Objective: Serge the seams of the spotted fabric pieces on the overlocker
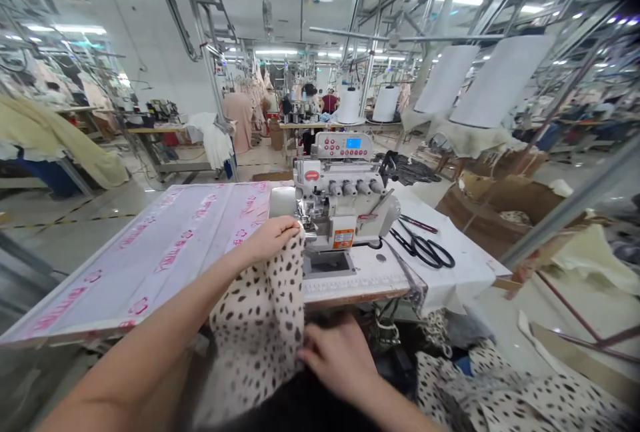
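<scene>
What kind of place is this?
Probably a garment factory floor: a sewing machine on the table, the left hand holding spotted fabric at it, and garments hanging behind.

The spotted fabric [260,325] is pressed flat under the left hand [273,237], just beside the needle end of the sewing machine [345,202]. Lower down, the fabric's edge is pinched by the right hand [337,359]. Black scissors [425,245] are seen on the white table [450,272], beyond and right of the right hand.
</scene>
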Tool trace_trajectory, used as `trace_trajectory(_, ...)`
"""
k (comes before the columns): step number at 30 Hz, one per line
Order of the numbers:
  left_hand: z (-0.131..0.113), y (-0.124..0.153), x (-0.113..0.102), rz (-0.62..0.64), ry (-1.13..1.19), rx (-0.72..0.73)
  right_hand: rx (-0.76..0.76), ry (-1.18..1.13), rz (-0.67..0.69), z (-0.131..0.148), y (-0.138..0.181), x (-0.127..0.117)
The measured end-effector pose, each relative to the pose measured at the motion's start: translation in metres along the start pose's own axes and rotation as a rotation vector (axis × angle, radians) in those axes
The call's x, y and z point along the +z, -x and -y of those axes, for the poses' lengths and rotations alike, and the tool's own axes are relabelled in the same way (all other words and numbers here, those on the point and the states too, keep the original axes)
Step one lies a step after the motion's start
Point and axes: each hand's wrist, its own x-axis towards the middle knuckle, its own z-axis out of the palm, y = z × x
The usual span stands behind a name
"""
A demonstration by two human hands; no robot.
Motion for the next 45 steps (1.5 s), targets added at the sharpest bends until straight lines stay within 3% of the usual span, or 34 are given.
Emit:
trace_trajectory(2, -0.004, -0.001, -0.001, 0.039, 0.028, 0.019, -0.081, -0.045, -0.120, -0.001, -0.018, -0.030)
trace_trajectory(6, -0.009, -0.011, -0.001, 0.078, 0.060, 0.023, -0.251, -0.153, -0.482, 0.012, -0.071, -0.082)
trace_trajectory(8, -0.009, -0.014, 0.001, 0.086, 0.063, 0.020, -0.264, -0.209, -0.529, 0.016, -0.092, -0.094)
trace_trajectory(10, -0.008, -0.016, 0.004, 0.083, 0.056, 0.011, -0.242, -0.269, -0.494, 0.016, -0.106, -0.099)
trace_trajectory(17, -0.006, -0.017, 0.009, 0.062, 0.043, -0.040, -0.167, -0.377, -0.393, 0.011, -0.119, -0.107)
trace_trajectory(20, -0.007, -0.015, 0.010, -0.020, 0.040, -0.086, -0.133, -0.380, -0.377, 0.010, -0.126, -0.108)
trace_trajectory(24, -0.006, -0.017, 0.011, -0.159, -0.004, -0.160, -0.058, -0.343, -0.414, 0.009, -0.138, -0.107)
trace_trajectory(29, 0.005, -0.034, 0.012, -0.177, -0.016, -0.203, -0.019, -0.266, -0.493, 0.009, -0.146, -0.106)
trace_trajectory(38, 0.016, -0.047, 0.011, -0.172, -0.025, -0.237, 0.016, 0.081, -0.624, 0.018, -0.143, -0.094)
trace_trajectory(43, 0.014, -0.043, 0.007, -0.150, -0.031, -0.232, -0.176, -0.259, -0.647, 0.003, -0.118, -0.076)
trace_trajectory(45, 0.009, -0.035, 0.006, -0.171, -0.068, -0.191, -0.256, -0.425, -0.544, -0.007, -0.103, -0.065)
